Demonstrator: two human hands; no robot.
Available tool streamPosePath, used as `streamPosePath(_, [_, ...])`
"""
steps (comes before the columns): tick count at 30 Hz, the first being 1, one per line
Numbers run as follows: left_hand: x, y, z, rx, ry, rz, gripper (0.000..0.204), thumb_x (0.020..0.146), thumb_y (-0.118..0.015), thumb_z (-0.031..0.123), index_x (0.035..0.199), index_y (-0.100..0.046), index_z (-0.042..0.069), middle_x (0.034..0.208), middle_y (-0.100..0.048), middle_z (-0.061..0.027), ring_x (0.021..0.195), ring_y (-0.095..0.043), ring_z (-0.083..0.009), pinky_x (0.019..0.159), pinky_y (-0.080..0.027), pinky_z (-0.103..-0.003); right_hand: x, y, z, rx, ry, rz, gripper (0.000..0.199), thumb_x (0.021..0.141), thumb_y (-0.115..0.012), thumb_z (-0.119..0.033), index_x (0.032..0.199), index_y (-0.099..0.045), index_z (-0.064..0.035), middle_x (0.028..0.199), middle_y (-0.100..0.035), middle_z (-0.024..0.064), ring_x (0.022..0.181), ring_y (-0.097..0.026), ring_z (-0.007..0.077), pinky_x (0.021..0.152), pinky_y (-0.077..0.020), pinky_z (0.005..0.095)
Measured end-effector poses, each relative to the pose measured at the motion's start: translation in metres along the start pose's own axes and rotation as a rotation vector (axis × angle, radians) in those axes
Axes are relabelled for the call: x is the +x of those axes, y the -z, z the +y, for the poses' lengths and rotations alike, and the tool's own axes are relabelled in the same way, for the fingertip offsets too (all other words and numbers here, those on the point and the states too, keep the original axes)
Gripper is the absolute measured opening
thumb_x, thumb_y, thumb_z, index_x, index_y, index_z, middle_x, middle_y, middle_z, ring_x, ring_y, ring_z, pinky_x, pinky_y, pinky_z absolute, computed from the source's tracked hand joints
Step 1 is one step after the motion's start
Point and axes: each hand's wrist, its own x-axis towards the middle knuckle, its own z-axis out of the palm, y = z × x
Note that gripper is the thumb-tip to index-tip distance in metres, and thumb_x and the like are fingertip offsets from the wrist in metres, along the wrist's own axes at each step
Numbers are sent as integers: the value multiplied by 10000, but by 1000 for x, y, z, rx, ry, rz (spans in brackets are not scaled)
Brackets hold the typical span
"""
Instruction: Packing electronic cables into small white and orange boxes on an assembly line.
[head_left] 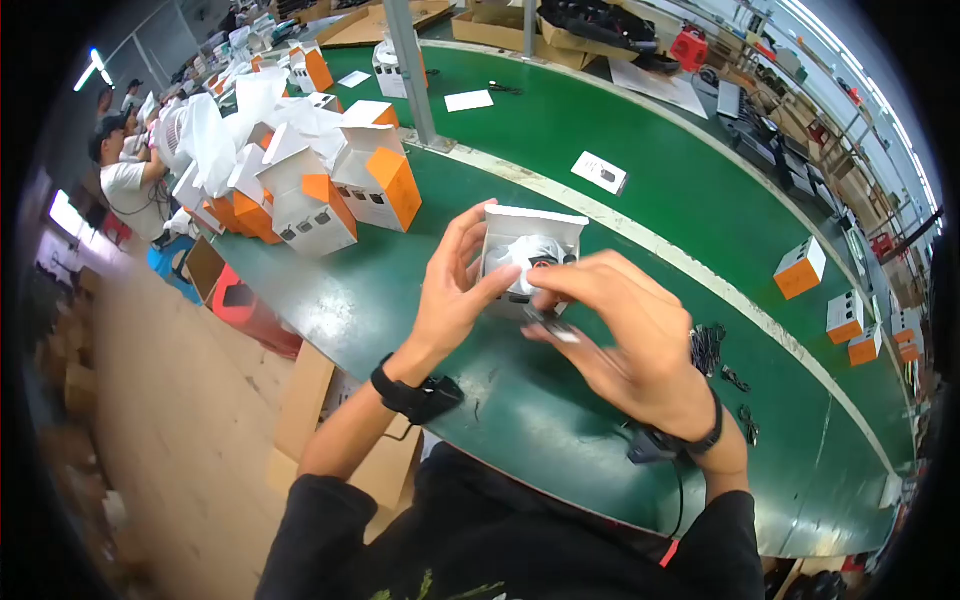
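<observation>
My left hand grips the side of an open white carton held above the green bench. Inside the carton sits a white bagged item with a dark part showing. My right hand is at the carton's lower front, its fingers pinching a small dark flat piece just under the opening. Both wrists wear black bands.
A pile of white-and-orange cartons and white bags stands at the left of the green bench. Black cables lie right of my hands. More cartons sit far right. A person works at far left. Cardboard boxes stand below the bench.
</observation>
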Motion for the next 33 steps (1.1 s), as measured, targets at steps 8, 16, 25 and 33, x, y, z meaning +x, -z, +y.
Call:
streamPosePath(8, [18, -22, 6, 210, -29, 272, 915, 797, -834, -97, 1591, -405, 51, 1311, -675, -147, 1199, -687, -223, 1018, -574, -357, 12, -54, 66, -572, 32, 26, 250, 806, -769, -22, 1047, -701, -36, 894, -687, 105, 869, -697, 317, 733, -590, 424])
streamPosePath(16, [7, 8, -5, 230, -166, 39, 932, 829, -861, 49, 1622, -373, 33, 1512, -549, -135, 1430, -515, -191, 1221, -415, -382, 16, -64, 55, -754, 78, -245, 300, 830, -703, -106, 1095, -720, 32, 1038, -668, 124, 1136, -623, 303, 880, -576, 433])
streamPosePath(25, [3, 16, 5, -194, 39, -87, 746, 1085, -618, 196, 1695, -251, -26, 1698, -402, -170, 1545, -422, -236, 1279, -323, -391, 4, -56, 59, -509, 116, -153, 493, 831, -755, -92, 1304, -717, 39, 977, -641, 115, 1027, -597, 311, 958, -472, 467])
streamPosePath(33, [12, 18, 3, -433, 182, 91, 520, 1095, -664, 150, 1551, -489, -26, 1422, -650, -99, 1272, -621, -144, 1053, -522, -311, -5, -48, 73, -416, 246, -73, 501, 841, -737, -78, 1336, -713, -1, 1053, -700, 113, 1195, -625, 340, 989, -476, 502])
